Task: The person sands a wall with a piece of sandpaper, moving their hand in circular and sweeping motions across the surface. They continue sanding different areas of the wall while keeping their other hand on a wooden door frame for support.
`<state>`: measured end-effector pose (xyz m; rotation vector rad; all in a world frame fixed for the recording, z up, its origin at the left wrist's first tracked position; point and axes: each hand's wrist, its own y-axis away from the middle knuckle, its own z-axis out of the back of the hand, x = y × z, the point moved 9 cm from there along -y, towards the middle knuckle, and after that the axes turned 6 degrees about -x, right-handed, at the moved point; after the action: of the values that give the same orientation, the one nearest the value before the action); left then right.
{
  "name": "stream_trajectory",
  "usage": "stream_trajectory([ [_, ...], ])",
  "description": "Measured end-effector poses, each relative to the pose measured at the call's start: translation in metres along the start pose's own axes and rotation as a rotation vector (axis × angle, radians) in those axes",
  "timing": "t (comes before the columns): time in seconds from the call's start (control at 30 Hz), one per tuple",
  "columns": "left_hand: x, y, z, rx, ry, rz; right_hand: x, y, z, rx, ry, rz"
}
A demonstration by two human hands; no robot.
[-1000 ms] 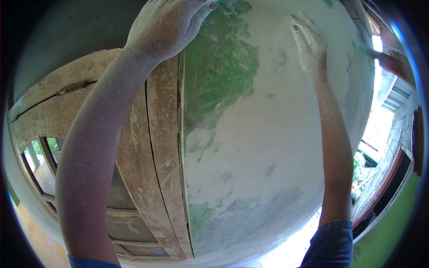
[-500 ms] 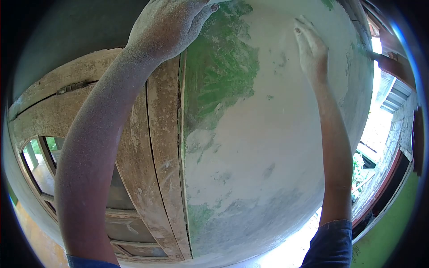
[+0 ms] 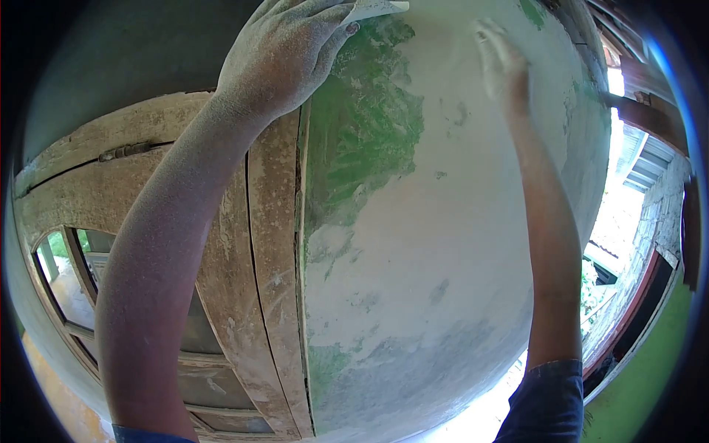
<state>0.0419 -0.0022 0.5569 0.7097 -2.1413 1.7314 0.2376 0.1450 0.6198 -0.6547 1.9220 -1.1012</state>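
Observation:
At the top of the view, my left hand [image 3: 284,52], grey with dust, is closed on a thin white sheet [image 3: 377,9] that looks like sandpaper. The sheet's edge sticks out to the right, over a green patch [image 3: 373,118] of the wall. My right hand [image 3: 506,66], whitened by dust, is at the pale, patchy wall [image 3: 450,236]. Motion blurs its fingers, and I cannot make out whether anything lies under them.
Left of the wall stands a worn wooden frame [image 3: 273,192], beside a weathered wooden panel [image 3: 133,184] with a metal hinge [image 3: 124,152] and window panes. A dark beam [image 3: 650,122] and a brick wall [image 3: 668,199] are at the right, past the wall's edge.
My right hand has moved a little up and left across the wall, and is now blurred. The white sheet in my left hand shows more as the view shifts slightly.

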Motion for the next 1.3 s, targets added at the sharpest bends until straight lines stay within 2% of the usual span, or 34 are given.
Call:
stream_trajectory([
  [0.03, 0.0, 0.0, 0.0, -0.004, -0.004, -0.001, -0.017, -0.01, 0.002, -0.009, 0.025, -0.116],
  [0.13, 0.001, -0.001, 0.005, -0.033, 0.053, 0.029, -0.027, -0.016, -0.018, -0.055, 0.078, -0.021],
  [0.2, 0.005, -0.003, 0.015, -0.085, 0.021, 0.119, 0.05, -0.001, -0.021, -0.029, 0.088, 0.161],
  [0.27, 0.005, -0.002, 0.021, -0.115, 0.002, 0.14, 0.097, 0.024, -0.03, 0.034, -0.182, 0.264],
  [0.3, 0.008, -0.002, 0.023, -0.134, -0.019, 0.161, 0.11, 0.029, -0.024, 0.031, -0.174, 0.266],
  [0.37, 0.009, -0.001, 0.021, -0.179, -0.01, 0.143, 0.141, 0.042, -0.021, 0.149, -0.055, 0.467],
  [0.43, 0.006, -0.002, 0.022, -0.218, 0.0, 0.128, 0.072, 0.018, -0.022, 0.109, -0.174, 0.369],
  [0.5, 0.009, -0.002, 0.018, -0.124, -0.021, 0.19, 0.004, 0.001, -0.001, -0.015, -0.11, 0.057],
  [0.57, 0.007, -0.001, 0.021, -0.126, -0.005, 0.177, -0.061, -0.003, 0.019, -0.138, 0.012, -0.132],
  [0.63, 0.007, -0.001, 0.022, -0.131, 0.008, 0.163, -0.116, -0.004, 0.038, -0.167, 0.229, -0.174],
  [0.67, 0.007, 0.0, 0.02, -0.141, -0.009, 0.162, -0.138, -0.004, 0.045, -0.169, 0.231, -0.172],
  [0.73, 0.008, 0.001, 0.022, -0.152, -0.029, 0.167, -0.176, 0.0, 0.059, -0.199, 0.3, -0.377],
  [0.77, 0.005, 0.001, 0.025, -0.172, -0.006, 0.16, -0.177, -0.002, 0.061, -0.197, 0.3, -0.374],
  [0.83, 0.006, 0.002, 0.027, -0.191, 0.019, 0.157, -0.178, -0.003, 0.072, -0.158, 0.578, -0.429],
  [0.87, 0.009, 0.002, 0.024, -0.161, 0.009, 0.171, -0.162, -0.009, 0.073, -0.156, 0.58, -0.427],
  [0.93, 0.012, 0.002, 0.022, -0.132, 0.002, 0.184, -0.143, -0.013, 0.061, -0.145, 0.282, -0.527],
  [0.97, 0.01, 0.001, 0.025, -0.144, 0.019, 0.168, -0.143, -0.013, 0.055, -0.143, 0.287, -0.527],
  [1.03, 0.008, 0.001, 0.025, -0.154, 0.043, 0.153, -0.121, -0.02, 0.04, -0.109, 0.277, -0.303],
  [1.07, 0.009, 0.002, 0.025, -0.161, 0.044, 0.161, -0.116, -0.018, 0.039, -0.107, 0.282, -0.304],
  [1.13, 0.011, 0.003, 0.025, -0.168, 0.043, 0.169, -0.123, -0.004, 0.036, -0.079, 0.074, -0.511],
  [1.27, 0.012, 0.003, 0.024, -0.172, 0.014, 0.147, -0.12, 0.009, 0.039, -0.111, 0.048, -0.516],
  [1.3, 0.012, 0.003, 0.023, -0.169, 0.006, 0.142, -0.126, 0.004, 0.035, -0.126, 0.051, -0.44],
])
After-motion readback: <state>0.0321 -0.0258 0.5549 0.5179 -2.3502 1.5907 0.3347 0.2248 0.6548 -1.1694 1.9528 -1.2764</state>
